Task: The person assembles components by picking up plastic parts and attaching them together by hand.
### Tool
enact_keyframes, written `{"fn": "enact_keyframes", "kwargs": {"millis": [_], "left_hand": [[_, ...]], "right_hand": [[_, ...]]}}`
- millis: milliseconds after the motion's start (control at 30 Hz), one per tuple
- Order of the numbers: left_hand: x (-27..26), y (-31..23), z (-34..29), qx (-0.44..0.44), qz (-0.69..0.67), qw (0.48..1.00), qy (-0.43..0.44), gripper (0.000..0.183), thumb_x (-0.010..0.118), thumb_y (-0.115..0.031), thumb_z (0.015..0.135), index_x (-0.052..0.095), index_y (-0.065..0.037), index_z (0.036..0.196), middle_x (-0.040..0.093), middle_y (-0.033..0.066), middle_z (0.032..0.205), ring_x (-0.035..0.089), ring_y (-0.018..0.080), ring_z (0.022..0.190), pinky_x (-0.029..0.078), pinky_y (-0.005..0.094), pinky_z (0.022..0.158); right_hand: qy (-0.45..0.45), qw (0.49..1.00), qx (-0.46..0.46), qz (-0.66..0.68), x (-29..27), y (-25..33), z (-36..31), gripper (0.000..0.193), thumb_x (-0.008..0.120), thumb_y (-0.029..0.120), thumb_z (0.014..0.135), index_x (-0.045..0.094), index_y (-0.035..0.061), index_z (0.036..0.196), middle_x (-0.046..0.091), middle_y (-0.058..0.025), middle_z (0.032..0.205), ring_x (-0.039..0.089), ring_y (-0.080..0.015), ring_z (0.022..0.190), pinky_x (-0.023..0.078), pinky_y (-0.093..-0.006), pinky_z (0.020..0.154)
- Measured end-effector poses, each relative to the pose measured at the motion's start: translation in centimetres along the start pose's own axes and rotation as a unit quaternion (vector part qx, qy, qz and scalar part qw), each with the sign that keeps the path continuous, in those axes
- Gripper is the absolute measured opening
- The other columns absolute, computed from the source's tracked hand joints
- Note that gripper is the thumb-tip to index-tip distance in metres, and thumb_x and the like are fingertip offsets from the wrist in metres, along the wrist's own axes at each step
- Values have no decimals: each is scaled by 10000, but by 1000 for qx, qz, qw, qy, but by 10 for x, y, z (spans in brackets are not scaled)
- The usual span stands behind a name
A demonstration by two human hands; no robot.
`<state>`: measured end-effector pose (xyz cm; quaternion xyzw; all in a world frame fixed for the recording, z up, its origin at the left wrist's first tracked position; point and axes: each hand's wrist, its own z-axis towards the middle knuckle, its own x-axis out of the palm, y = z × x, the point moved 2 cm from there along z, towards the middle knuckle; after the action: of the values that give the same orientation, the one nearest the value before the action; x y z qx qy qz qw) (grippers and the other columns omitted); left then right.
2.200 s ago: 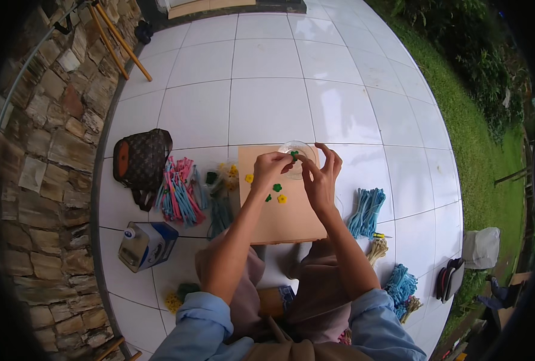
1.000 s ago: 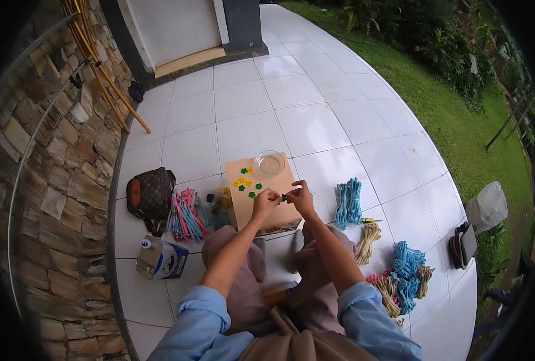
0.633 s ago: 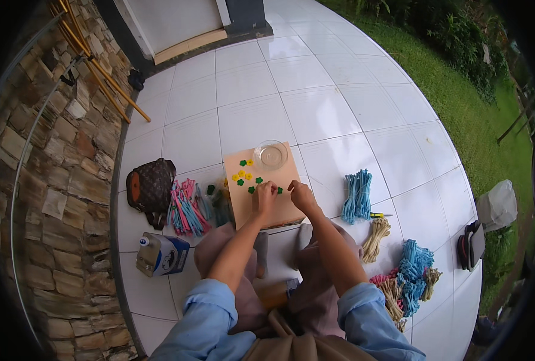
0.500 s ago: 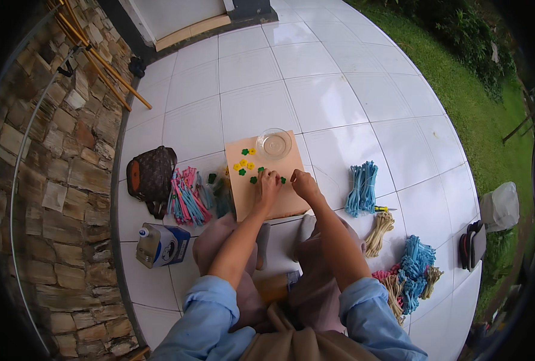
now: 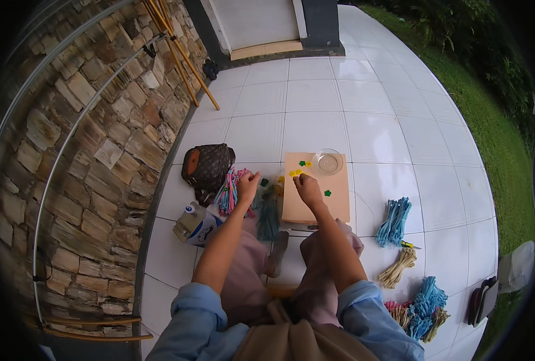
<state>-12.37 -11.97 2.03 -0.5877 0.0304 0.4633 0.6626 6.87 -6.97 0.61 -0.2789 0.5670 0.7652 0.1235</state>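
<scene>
Small yellow flower-shaped pieces (image 5: 293,173), no clear long axis. Head view: on flat tan board (image 5: 315,210), just beyond right hand (image 5: 308,190), fingers curled, nearer of two; left hand (image 5: 247,188) off board's left edge, fingers bent together. Anything held in either: impossible to tell.

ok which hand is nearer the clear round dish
Right. The right hand is over the board, on the near left side of the clear round dish; the left hand is farther left, beyond the board's edge.
</scene>
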Motion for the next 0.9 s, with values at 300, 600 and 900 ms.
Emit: {"fn": "enact_keyframes", "kwargs": {"millis": [300,600,900], "left_hand": [[27,108,-40,-170,-50,978,109,312,604,-331,768,594,-19,784,619,124,706,609,258,684,458,343,622],[100,225,-116,-396,-71,915,-26,190,595,-195,737,598,-11,781,608,143,752,586,298,751,443,385,697],[138,267,-106,-171,39,983,51,334,584,-50,720,467,-49,1032,473,174,1018,447,345,963,360,434,813]], "right_hand": [[108,991,-76,20,93,-2,-6,198,451,137,846,372,-1,964,561,-250,677,574,-401,633,464,-449,574],[259,915,259,168,242,-66,-30,178,470,83,807,523,10,960,594,-105,782,593,-183,711,466,-289,611],[-16,813,507,286,304,-201,-94,413,530,87,791,378,-1,1165,552,-136,951,554,-191,873,444,-274,744]]}}
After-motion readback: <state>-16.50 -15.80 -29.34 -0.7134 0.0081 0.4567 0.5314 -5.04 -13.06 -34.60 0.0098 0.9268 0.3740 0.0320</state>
